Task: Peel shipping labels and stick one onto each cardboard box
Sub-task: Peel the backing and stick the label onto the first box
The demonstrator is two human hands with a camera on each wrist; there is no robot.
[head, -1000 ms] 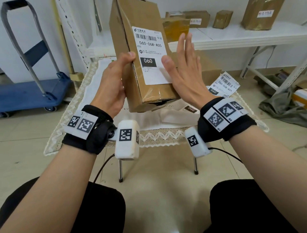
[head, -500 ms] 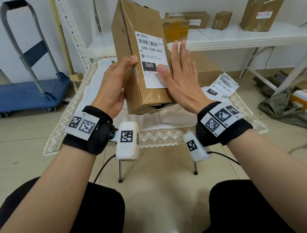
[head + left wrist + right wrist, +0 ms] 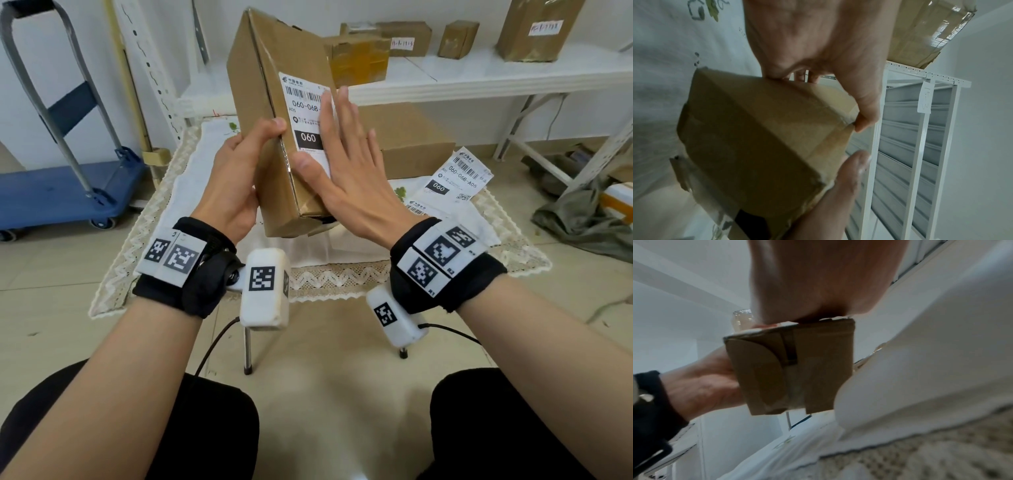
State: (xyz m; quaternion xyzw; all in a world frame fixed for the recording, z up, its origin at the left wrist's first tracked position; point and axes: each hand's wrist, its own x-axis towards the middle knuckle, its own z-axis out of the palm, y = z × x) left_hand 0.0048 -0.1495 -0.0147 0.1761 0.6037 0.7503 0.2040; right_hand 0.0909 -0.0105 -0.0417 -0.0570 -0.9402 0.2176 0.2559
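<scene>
Currently your left hand (image 3: 236, 178) grips the tall cardboard box (image 3: 260, 102), thumb curled over its near vertical edge and fingers wrapped behind it. You hold the box upright, tilted slightly, above the small table (image 3: 137, 246) with the lace-edged cloth. In the left wrist view, the thumb and fingertips clamp opposite faces of the box.

Your right hand (image 3: 349, 171) lies flat against the labelled face of the box, fingers straight and together, thumb spread low. It grasps nothing; the palm and fingers cover the right part of the shipping label (image 3: 301, 113). The label sits on the upper half of that face, with its barcode at the top and a black "060" block lower down. In the right wrist view, the heel of the hand meets the box's top edge; the picture is blurred.

Behind the box, a second cardboard box (image 3: 411, 137) lies flat on the table. Right of the held box, loose label sheets (image 3: 455, 174) lie on the cloth. Further behind the box, a white shelf (image 3: 496, 78) carries several more boxes. Left of the box, a blue hand cart (image 3: 61, 192) stands on the floor.
</scene>
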